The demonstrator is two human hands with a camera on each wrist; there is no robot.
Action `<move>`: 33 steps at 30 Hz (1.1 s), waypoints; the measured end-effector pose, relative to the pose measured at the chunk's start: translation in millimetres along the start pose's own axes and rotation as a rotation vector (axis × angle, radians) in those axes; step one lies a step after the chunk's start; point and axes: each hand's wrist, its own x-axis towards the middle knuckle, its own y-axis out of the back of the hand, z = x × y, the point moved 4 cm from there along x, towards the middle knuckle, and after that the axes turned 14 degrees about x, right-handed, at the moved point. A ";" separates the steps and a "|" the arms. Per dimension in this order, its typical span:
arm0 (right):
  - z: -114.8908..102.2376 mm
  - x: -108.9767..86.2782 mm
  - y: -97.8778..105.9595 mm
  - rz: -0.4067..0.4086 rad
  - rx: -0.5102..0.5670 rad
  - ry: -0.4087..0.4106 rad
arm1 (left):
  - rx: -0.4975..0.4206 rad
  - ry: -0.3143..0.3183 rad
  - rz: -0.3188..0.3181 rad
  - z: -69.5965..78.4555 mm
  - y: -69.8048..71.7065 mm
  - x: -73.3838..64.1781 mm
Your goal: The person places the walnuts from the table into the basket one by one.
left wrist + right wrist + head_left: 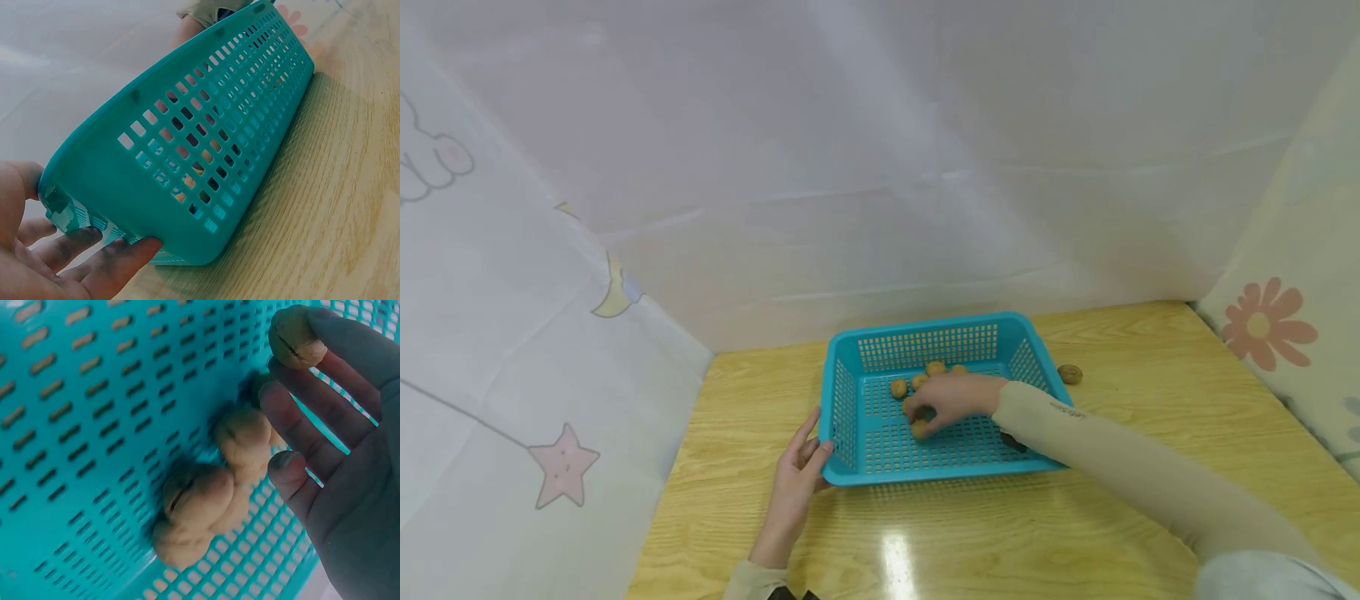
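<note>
A blue plastic basket (940, 477) with slotted walls stands on the wooden table. My left hand (793, 479) grips its left end near the front corner, thumb at the rim and fingers against the outer wall, as the left wrist view shows up close. Inside the basket my right hand (953, 398) pinches a walnut (297, 337) between thumb and fingers. Several more walnuts (199, 497) lie together on the slotted floor under and beside this hand. Part of that group is hidden behind the hand in the head view.
One walnut (1070, 374) lies outside the basket, on the table (1150, 400) just past its right end. A pale cloth backdrop (865, 208) rises along the table's back edge, with patterned cloth at both sides.
</note>
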 end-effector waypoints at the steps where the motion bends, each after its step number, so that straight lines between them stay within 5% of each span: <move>1: -3.1 1.5 -1.7 -0.014 -0.006 0.008 | 0.001 0.000 0.001 -0.3 -0.1 -0.1; 8: -16.4 1.9 -1.8 -0.040 0.045 0.017 | 0.014 -0.007 0.006 -1.1 -1.5 0.7; 19: -8.4 -13.7 22.4 0.068 0.110 0.082 | 0.017 -0.010 0.017 0.3 -0.3 -0.5; 33: 0.3 -52.6 40.8 0.182 0.114 0.064 | -0.006 0.012 0.014 0.6 -0.6 0.2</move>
